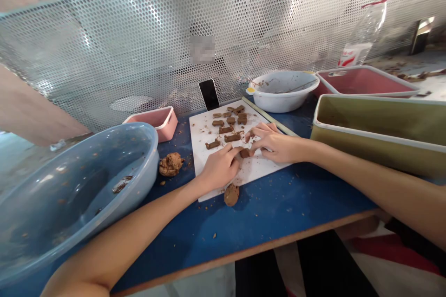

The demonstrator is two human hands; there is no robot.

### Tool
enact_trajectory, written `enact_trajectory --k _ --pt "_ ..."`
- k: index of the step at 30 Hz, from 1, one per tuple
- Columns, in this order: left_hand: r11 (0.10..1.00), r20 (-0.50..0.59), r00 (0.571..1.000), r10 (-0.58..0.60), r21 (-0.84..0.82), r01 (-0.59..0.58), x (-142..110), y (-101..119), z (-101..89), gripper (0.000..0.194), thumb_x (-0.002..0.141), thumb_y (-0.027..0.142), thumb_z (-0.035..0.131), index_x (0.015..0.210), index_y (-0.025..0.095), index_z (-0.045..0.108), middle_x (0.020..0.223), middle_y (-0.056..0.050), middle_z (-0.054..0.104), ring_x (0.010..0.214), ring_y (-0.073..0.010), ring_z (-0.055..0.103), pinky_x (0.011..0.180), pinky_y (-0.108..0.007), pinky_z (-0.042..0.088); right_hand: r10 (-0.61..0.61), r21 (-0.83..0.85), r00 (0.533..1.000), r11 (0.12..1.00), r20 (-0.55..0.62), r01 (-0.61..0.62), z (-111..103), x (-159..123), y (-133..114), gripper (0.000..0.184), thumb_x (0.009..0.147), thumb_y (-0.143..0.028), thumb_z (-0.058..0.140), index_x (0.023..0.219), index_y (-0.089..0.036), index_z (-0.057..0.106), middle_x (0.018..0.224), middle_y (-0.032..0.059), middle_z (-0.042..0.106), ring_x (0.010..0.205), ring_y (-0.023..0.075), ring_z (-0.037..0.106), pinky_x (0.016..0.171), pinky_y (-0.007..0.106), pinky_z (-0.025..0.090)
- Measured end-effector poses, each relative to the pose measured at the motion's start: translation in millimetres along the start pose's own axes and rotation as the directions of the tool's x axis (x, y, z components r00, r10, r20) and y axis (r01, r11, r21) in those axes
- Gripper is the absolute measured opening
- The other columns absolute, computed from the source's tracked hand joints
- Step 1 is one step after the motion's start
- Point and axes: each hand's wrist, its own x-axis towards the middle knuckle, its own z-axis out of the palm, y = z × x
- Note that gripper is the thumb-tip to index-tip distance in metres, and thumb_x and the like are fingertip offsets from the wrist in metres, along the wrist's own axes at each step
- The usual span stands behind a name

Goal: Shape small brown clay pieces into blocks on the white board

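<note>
A small lump of brown clay (pixel 245 152) lies on the white board (pixel 205 167), between the fingertips of both hands. My left hand (pixel 220 166) is closed, its fingers bent and their tips pressed to the lump's left side. From the right, my right hand (pixel 270 143) curves over the board, thumb and fingertips at the lump's other side. Just beyond my fingers sit several short shaped clay pieces (pixel 232 138), some with raised ends. A rounded clay piece (pixel 232 194) rests at the board's near edge. Clay crumbs are scattered around.
Left of the board are a rough clay lump (pixel 171 164), a large blue basin (pixel 139 139) and a pink container (pixel 166 125). A phone (pixel 209 94) leans against the perforated metal screen. A pale stick (pixel 266 115), white basin (pixel 284 101) and olive bin (pixel 376 148) are to the right.
</note>
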Motion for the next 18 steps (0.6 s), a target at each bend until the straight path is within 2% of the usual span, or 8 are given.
enact_trajectory --k 3,6,9,13,18 --pt "0.999 -0.013 0.999 -0.034 -0.021 0.033 0 0 0.1 0.043 0.107 0.020 0.052 0.145 0.026 0.072 0.115 -0.008 0.068 0.095 -0.0245 0.072 0.086 -0.034 0.057 -0.013 -0.018 0.999 1.000 -0.034 0.013 1 0 1 0.036 0.091 -0.004 0.055 0.104 -0.025 0.082 0.128 0.0121 0.065 0.128 0.0339 0.055 0.110 0.060 0.039" --pt "0.999 -0.023 0.999 -0.035 -0.035 0.034 -1 0 1.0 0.043 0.109 0.025 0.052 0.147 0.024 0.070 0.118 -0.009 0.069 0.090 -0.0235 0.072 0.085 -0.035 0.057 0.009 -0.067 0.992 0.998 -0.125 -0.017 0 0 5 0.027 0.094 -0.011 0.058 0.100 -0.023 0.081 0.124 0.0127 0.064 0.123 0.0339 0.053 0.106 0.057 0.040" --pt "0.999 -0.023 1.000 -0.021 -0.036 0.020 -1 0 2.2 0.043 0.110 0.026 0.051 0.148 0.022 0.068 0.123 -0.010 0.070 0.096 -0.0251 0.073 0.089 -0.038 0.058 -0.055 -0.154 0.984 0.988 -0.168 0.028 -4 -1 9 0.030 0.094 -0.013 0.060 0.106 -0.026 0.085 0.129 0.0134 0.064 0.128 0.0356 0.051 0.107 0.057 0.039" --pt "0.999 -0.031 0.999 -0.029 -0.032 0.028 -1 -1 3.0 0.044 0.110 0.029 0.053 0.152 0.021 0.065 0.128 -0.011 0.072 0.100 -0.0263 0.075 0.093 -0.039 0.060 -0.144 -0.233 0.987 0.965 -0.072 0.124 -10 -3 8 0.042 0.094 -0.011 0.060 0.117 -0.032 0.088 0.136 0.0125 0.066 0.131 0.0363 0.049 0.108 0.060 0.040" --pt "0.999 -0.052 0.999 -0.013 -0.047 0.010 -2 -1 3.7 0.040 0.111 0.030 0.052 0.147 0.020 0.067 0.126 -0.011 0.072 0.103 -0.0278 0.075 0.090 -0.038 0.060 -0.127 -0.273 0.992 0.953 0.022 0.128 -13 -5 4 0.046 0.094 -0.009 0.061 0.123 -0.035 0.087 0.136 0.0113 0.067 0.134 0.0379 0.051 0.106 0.062 0.042"
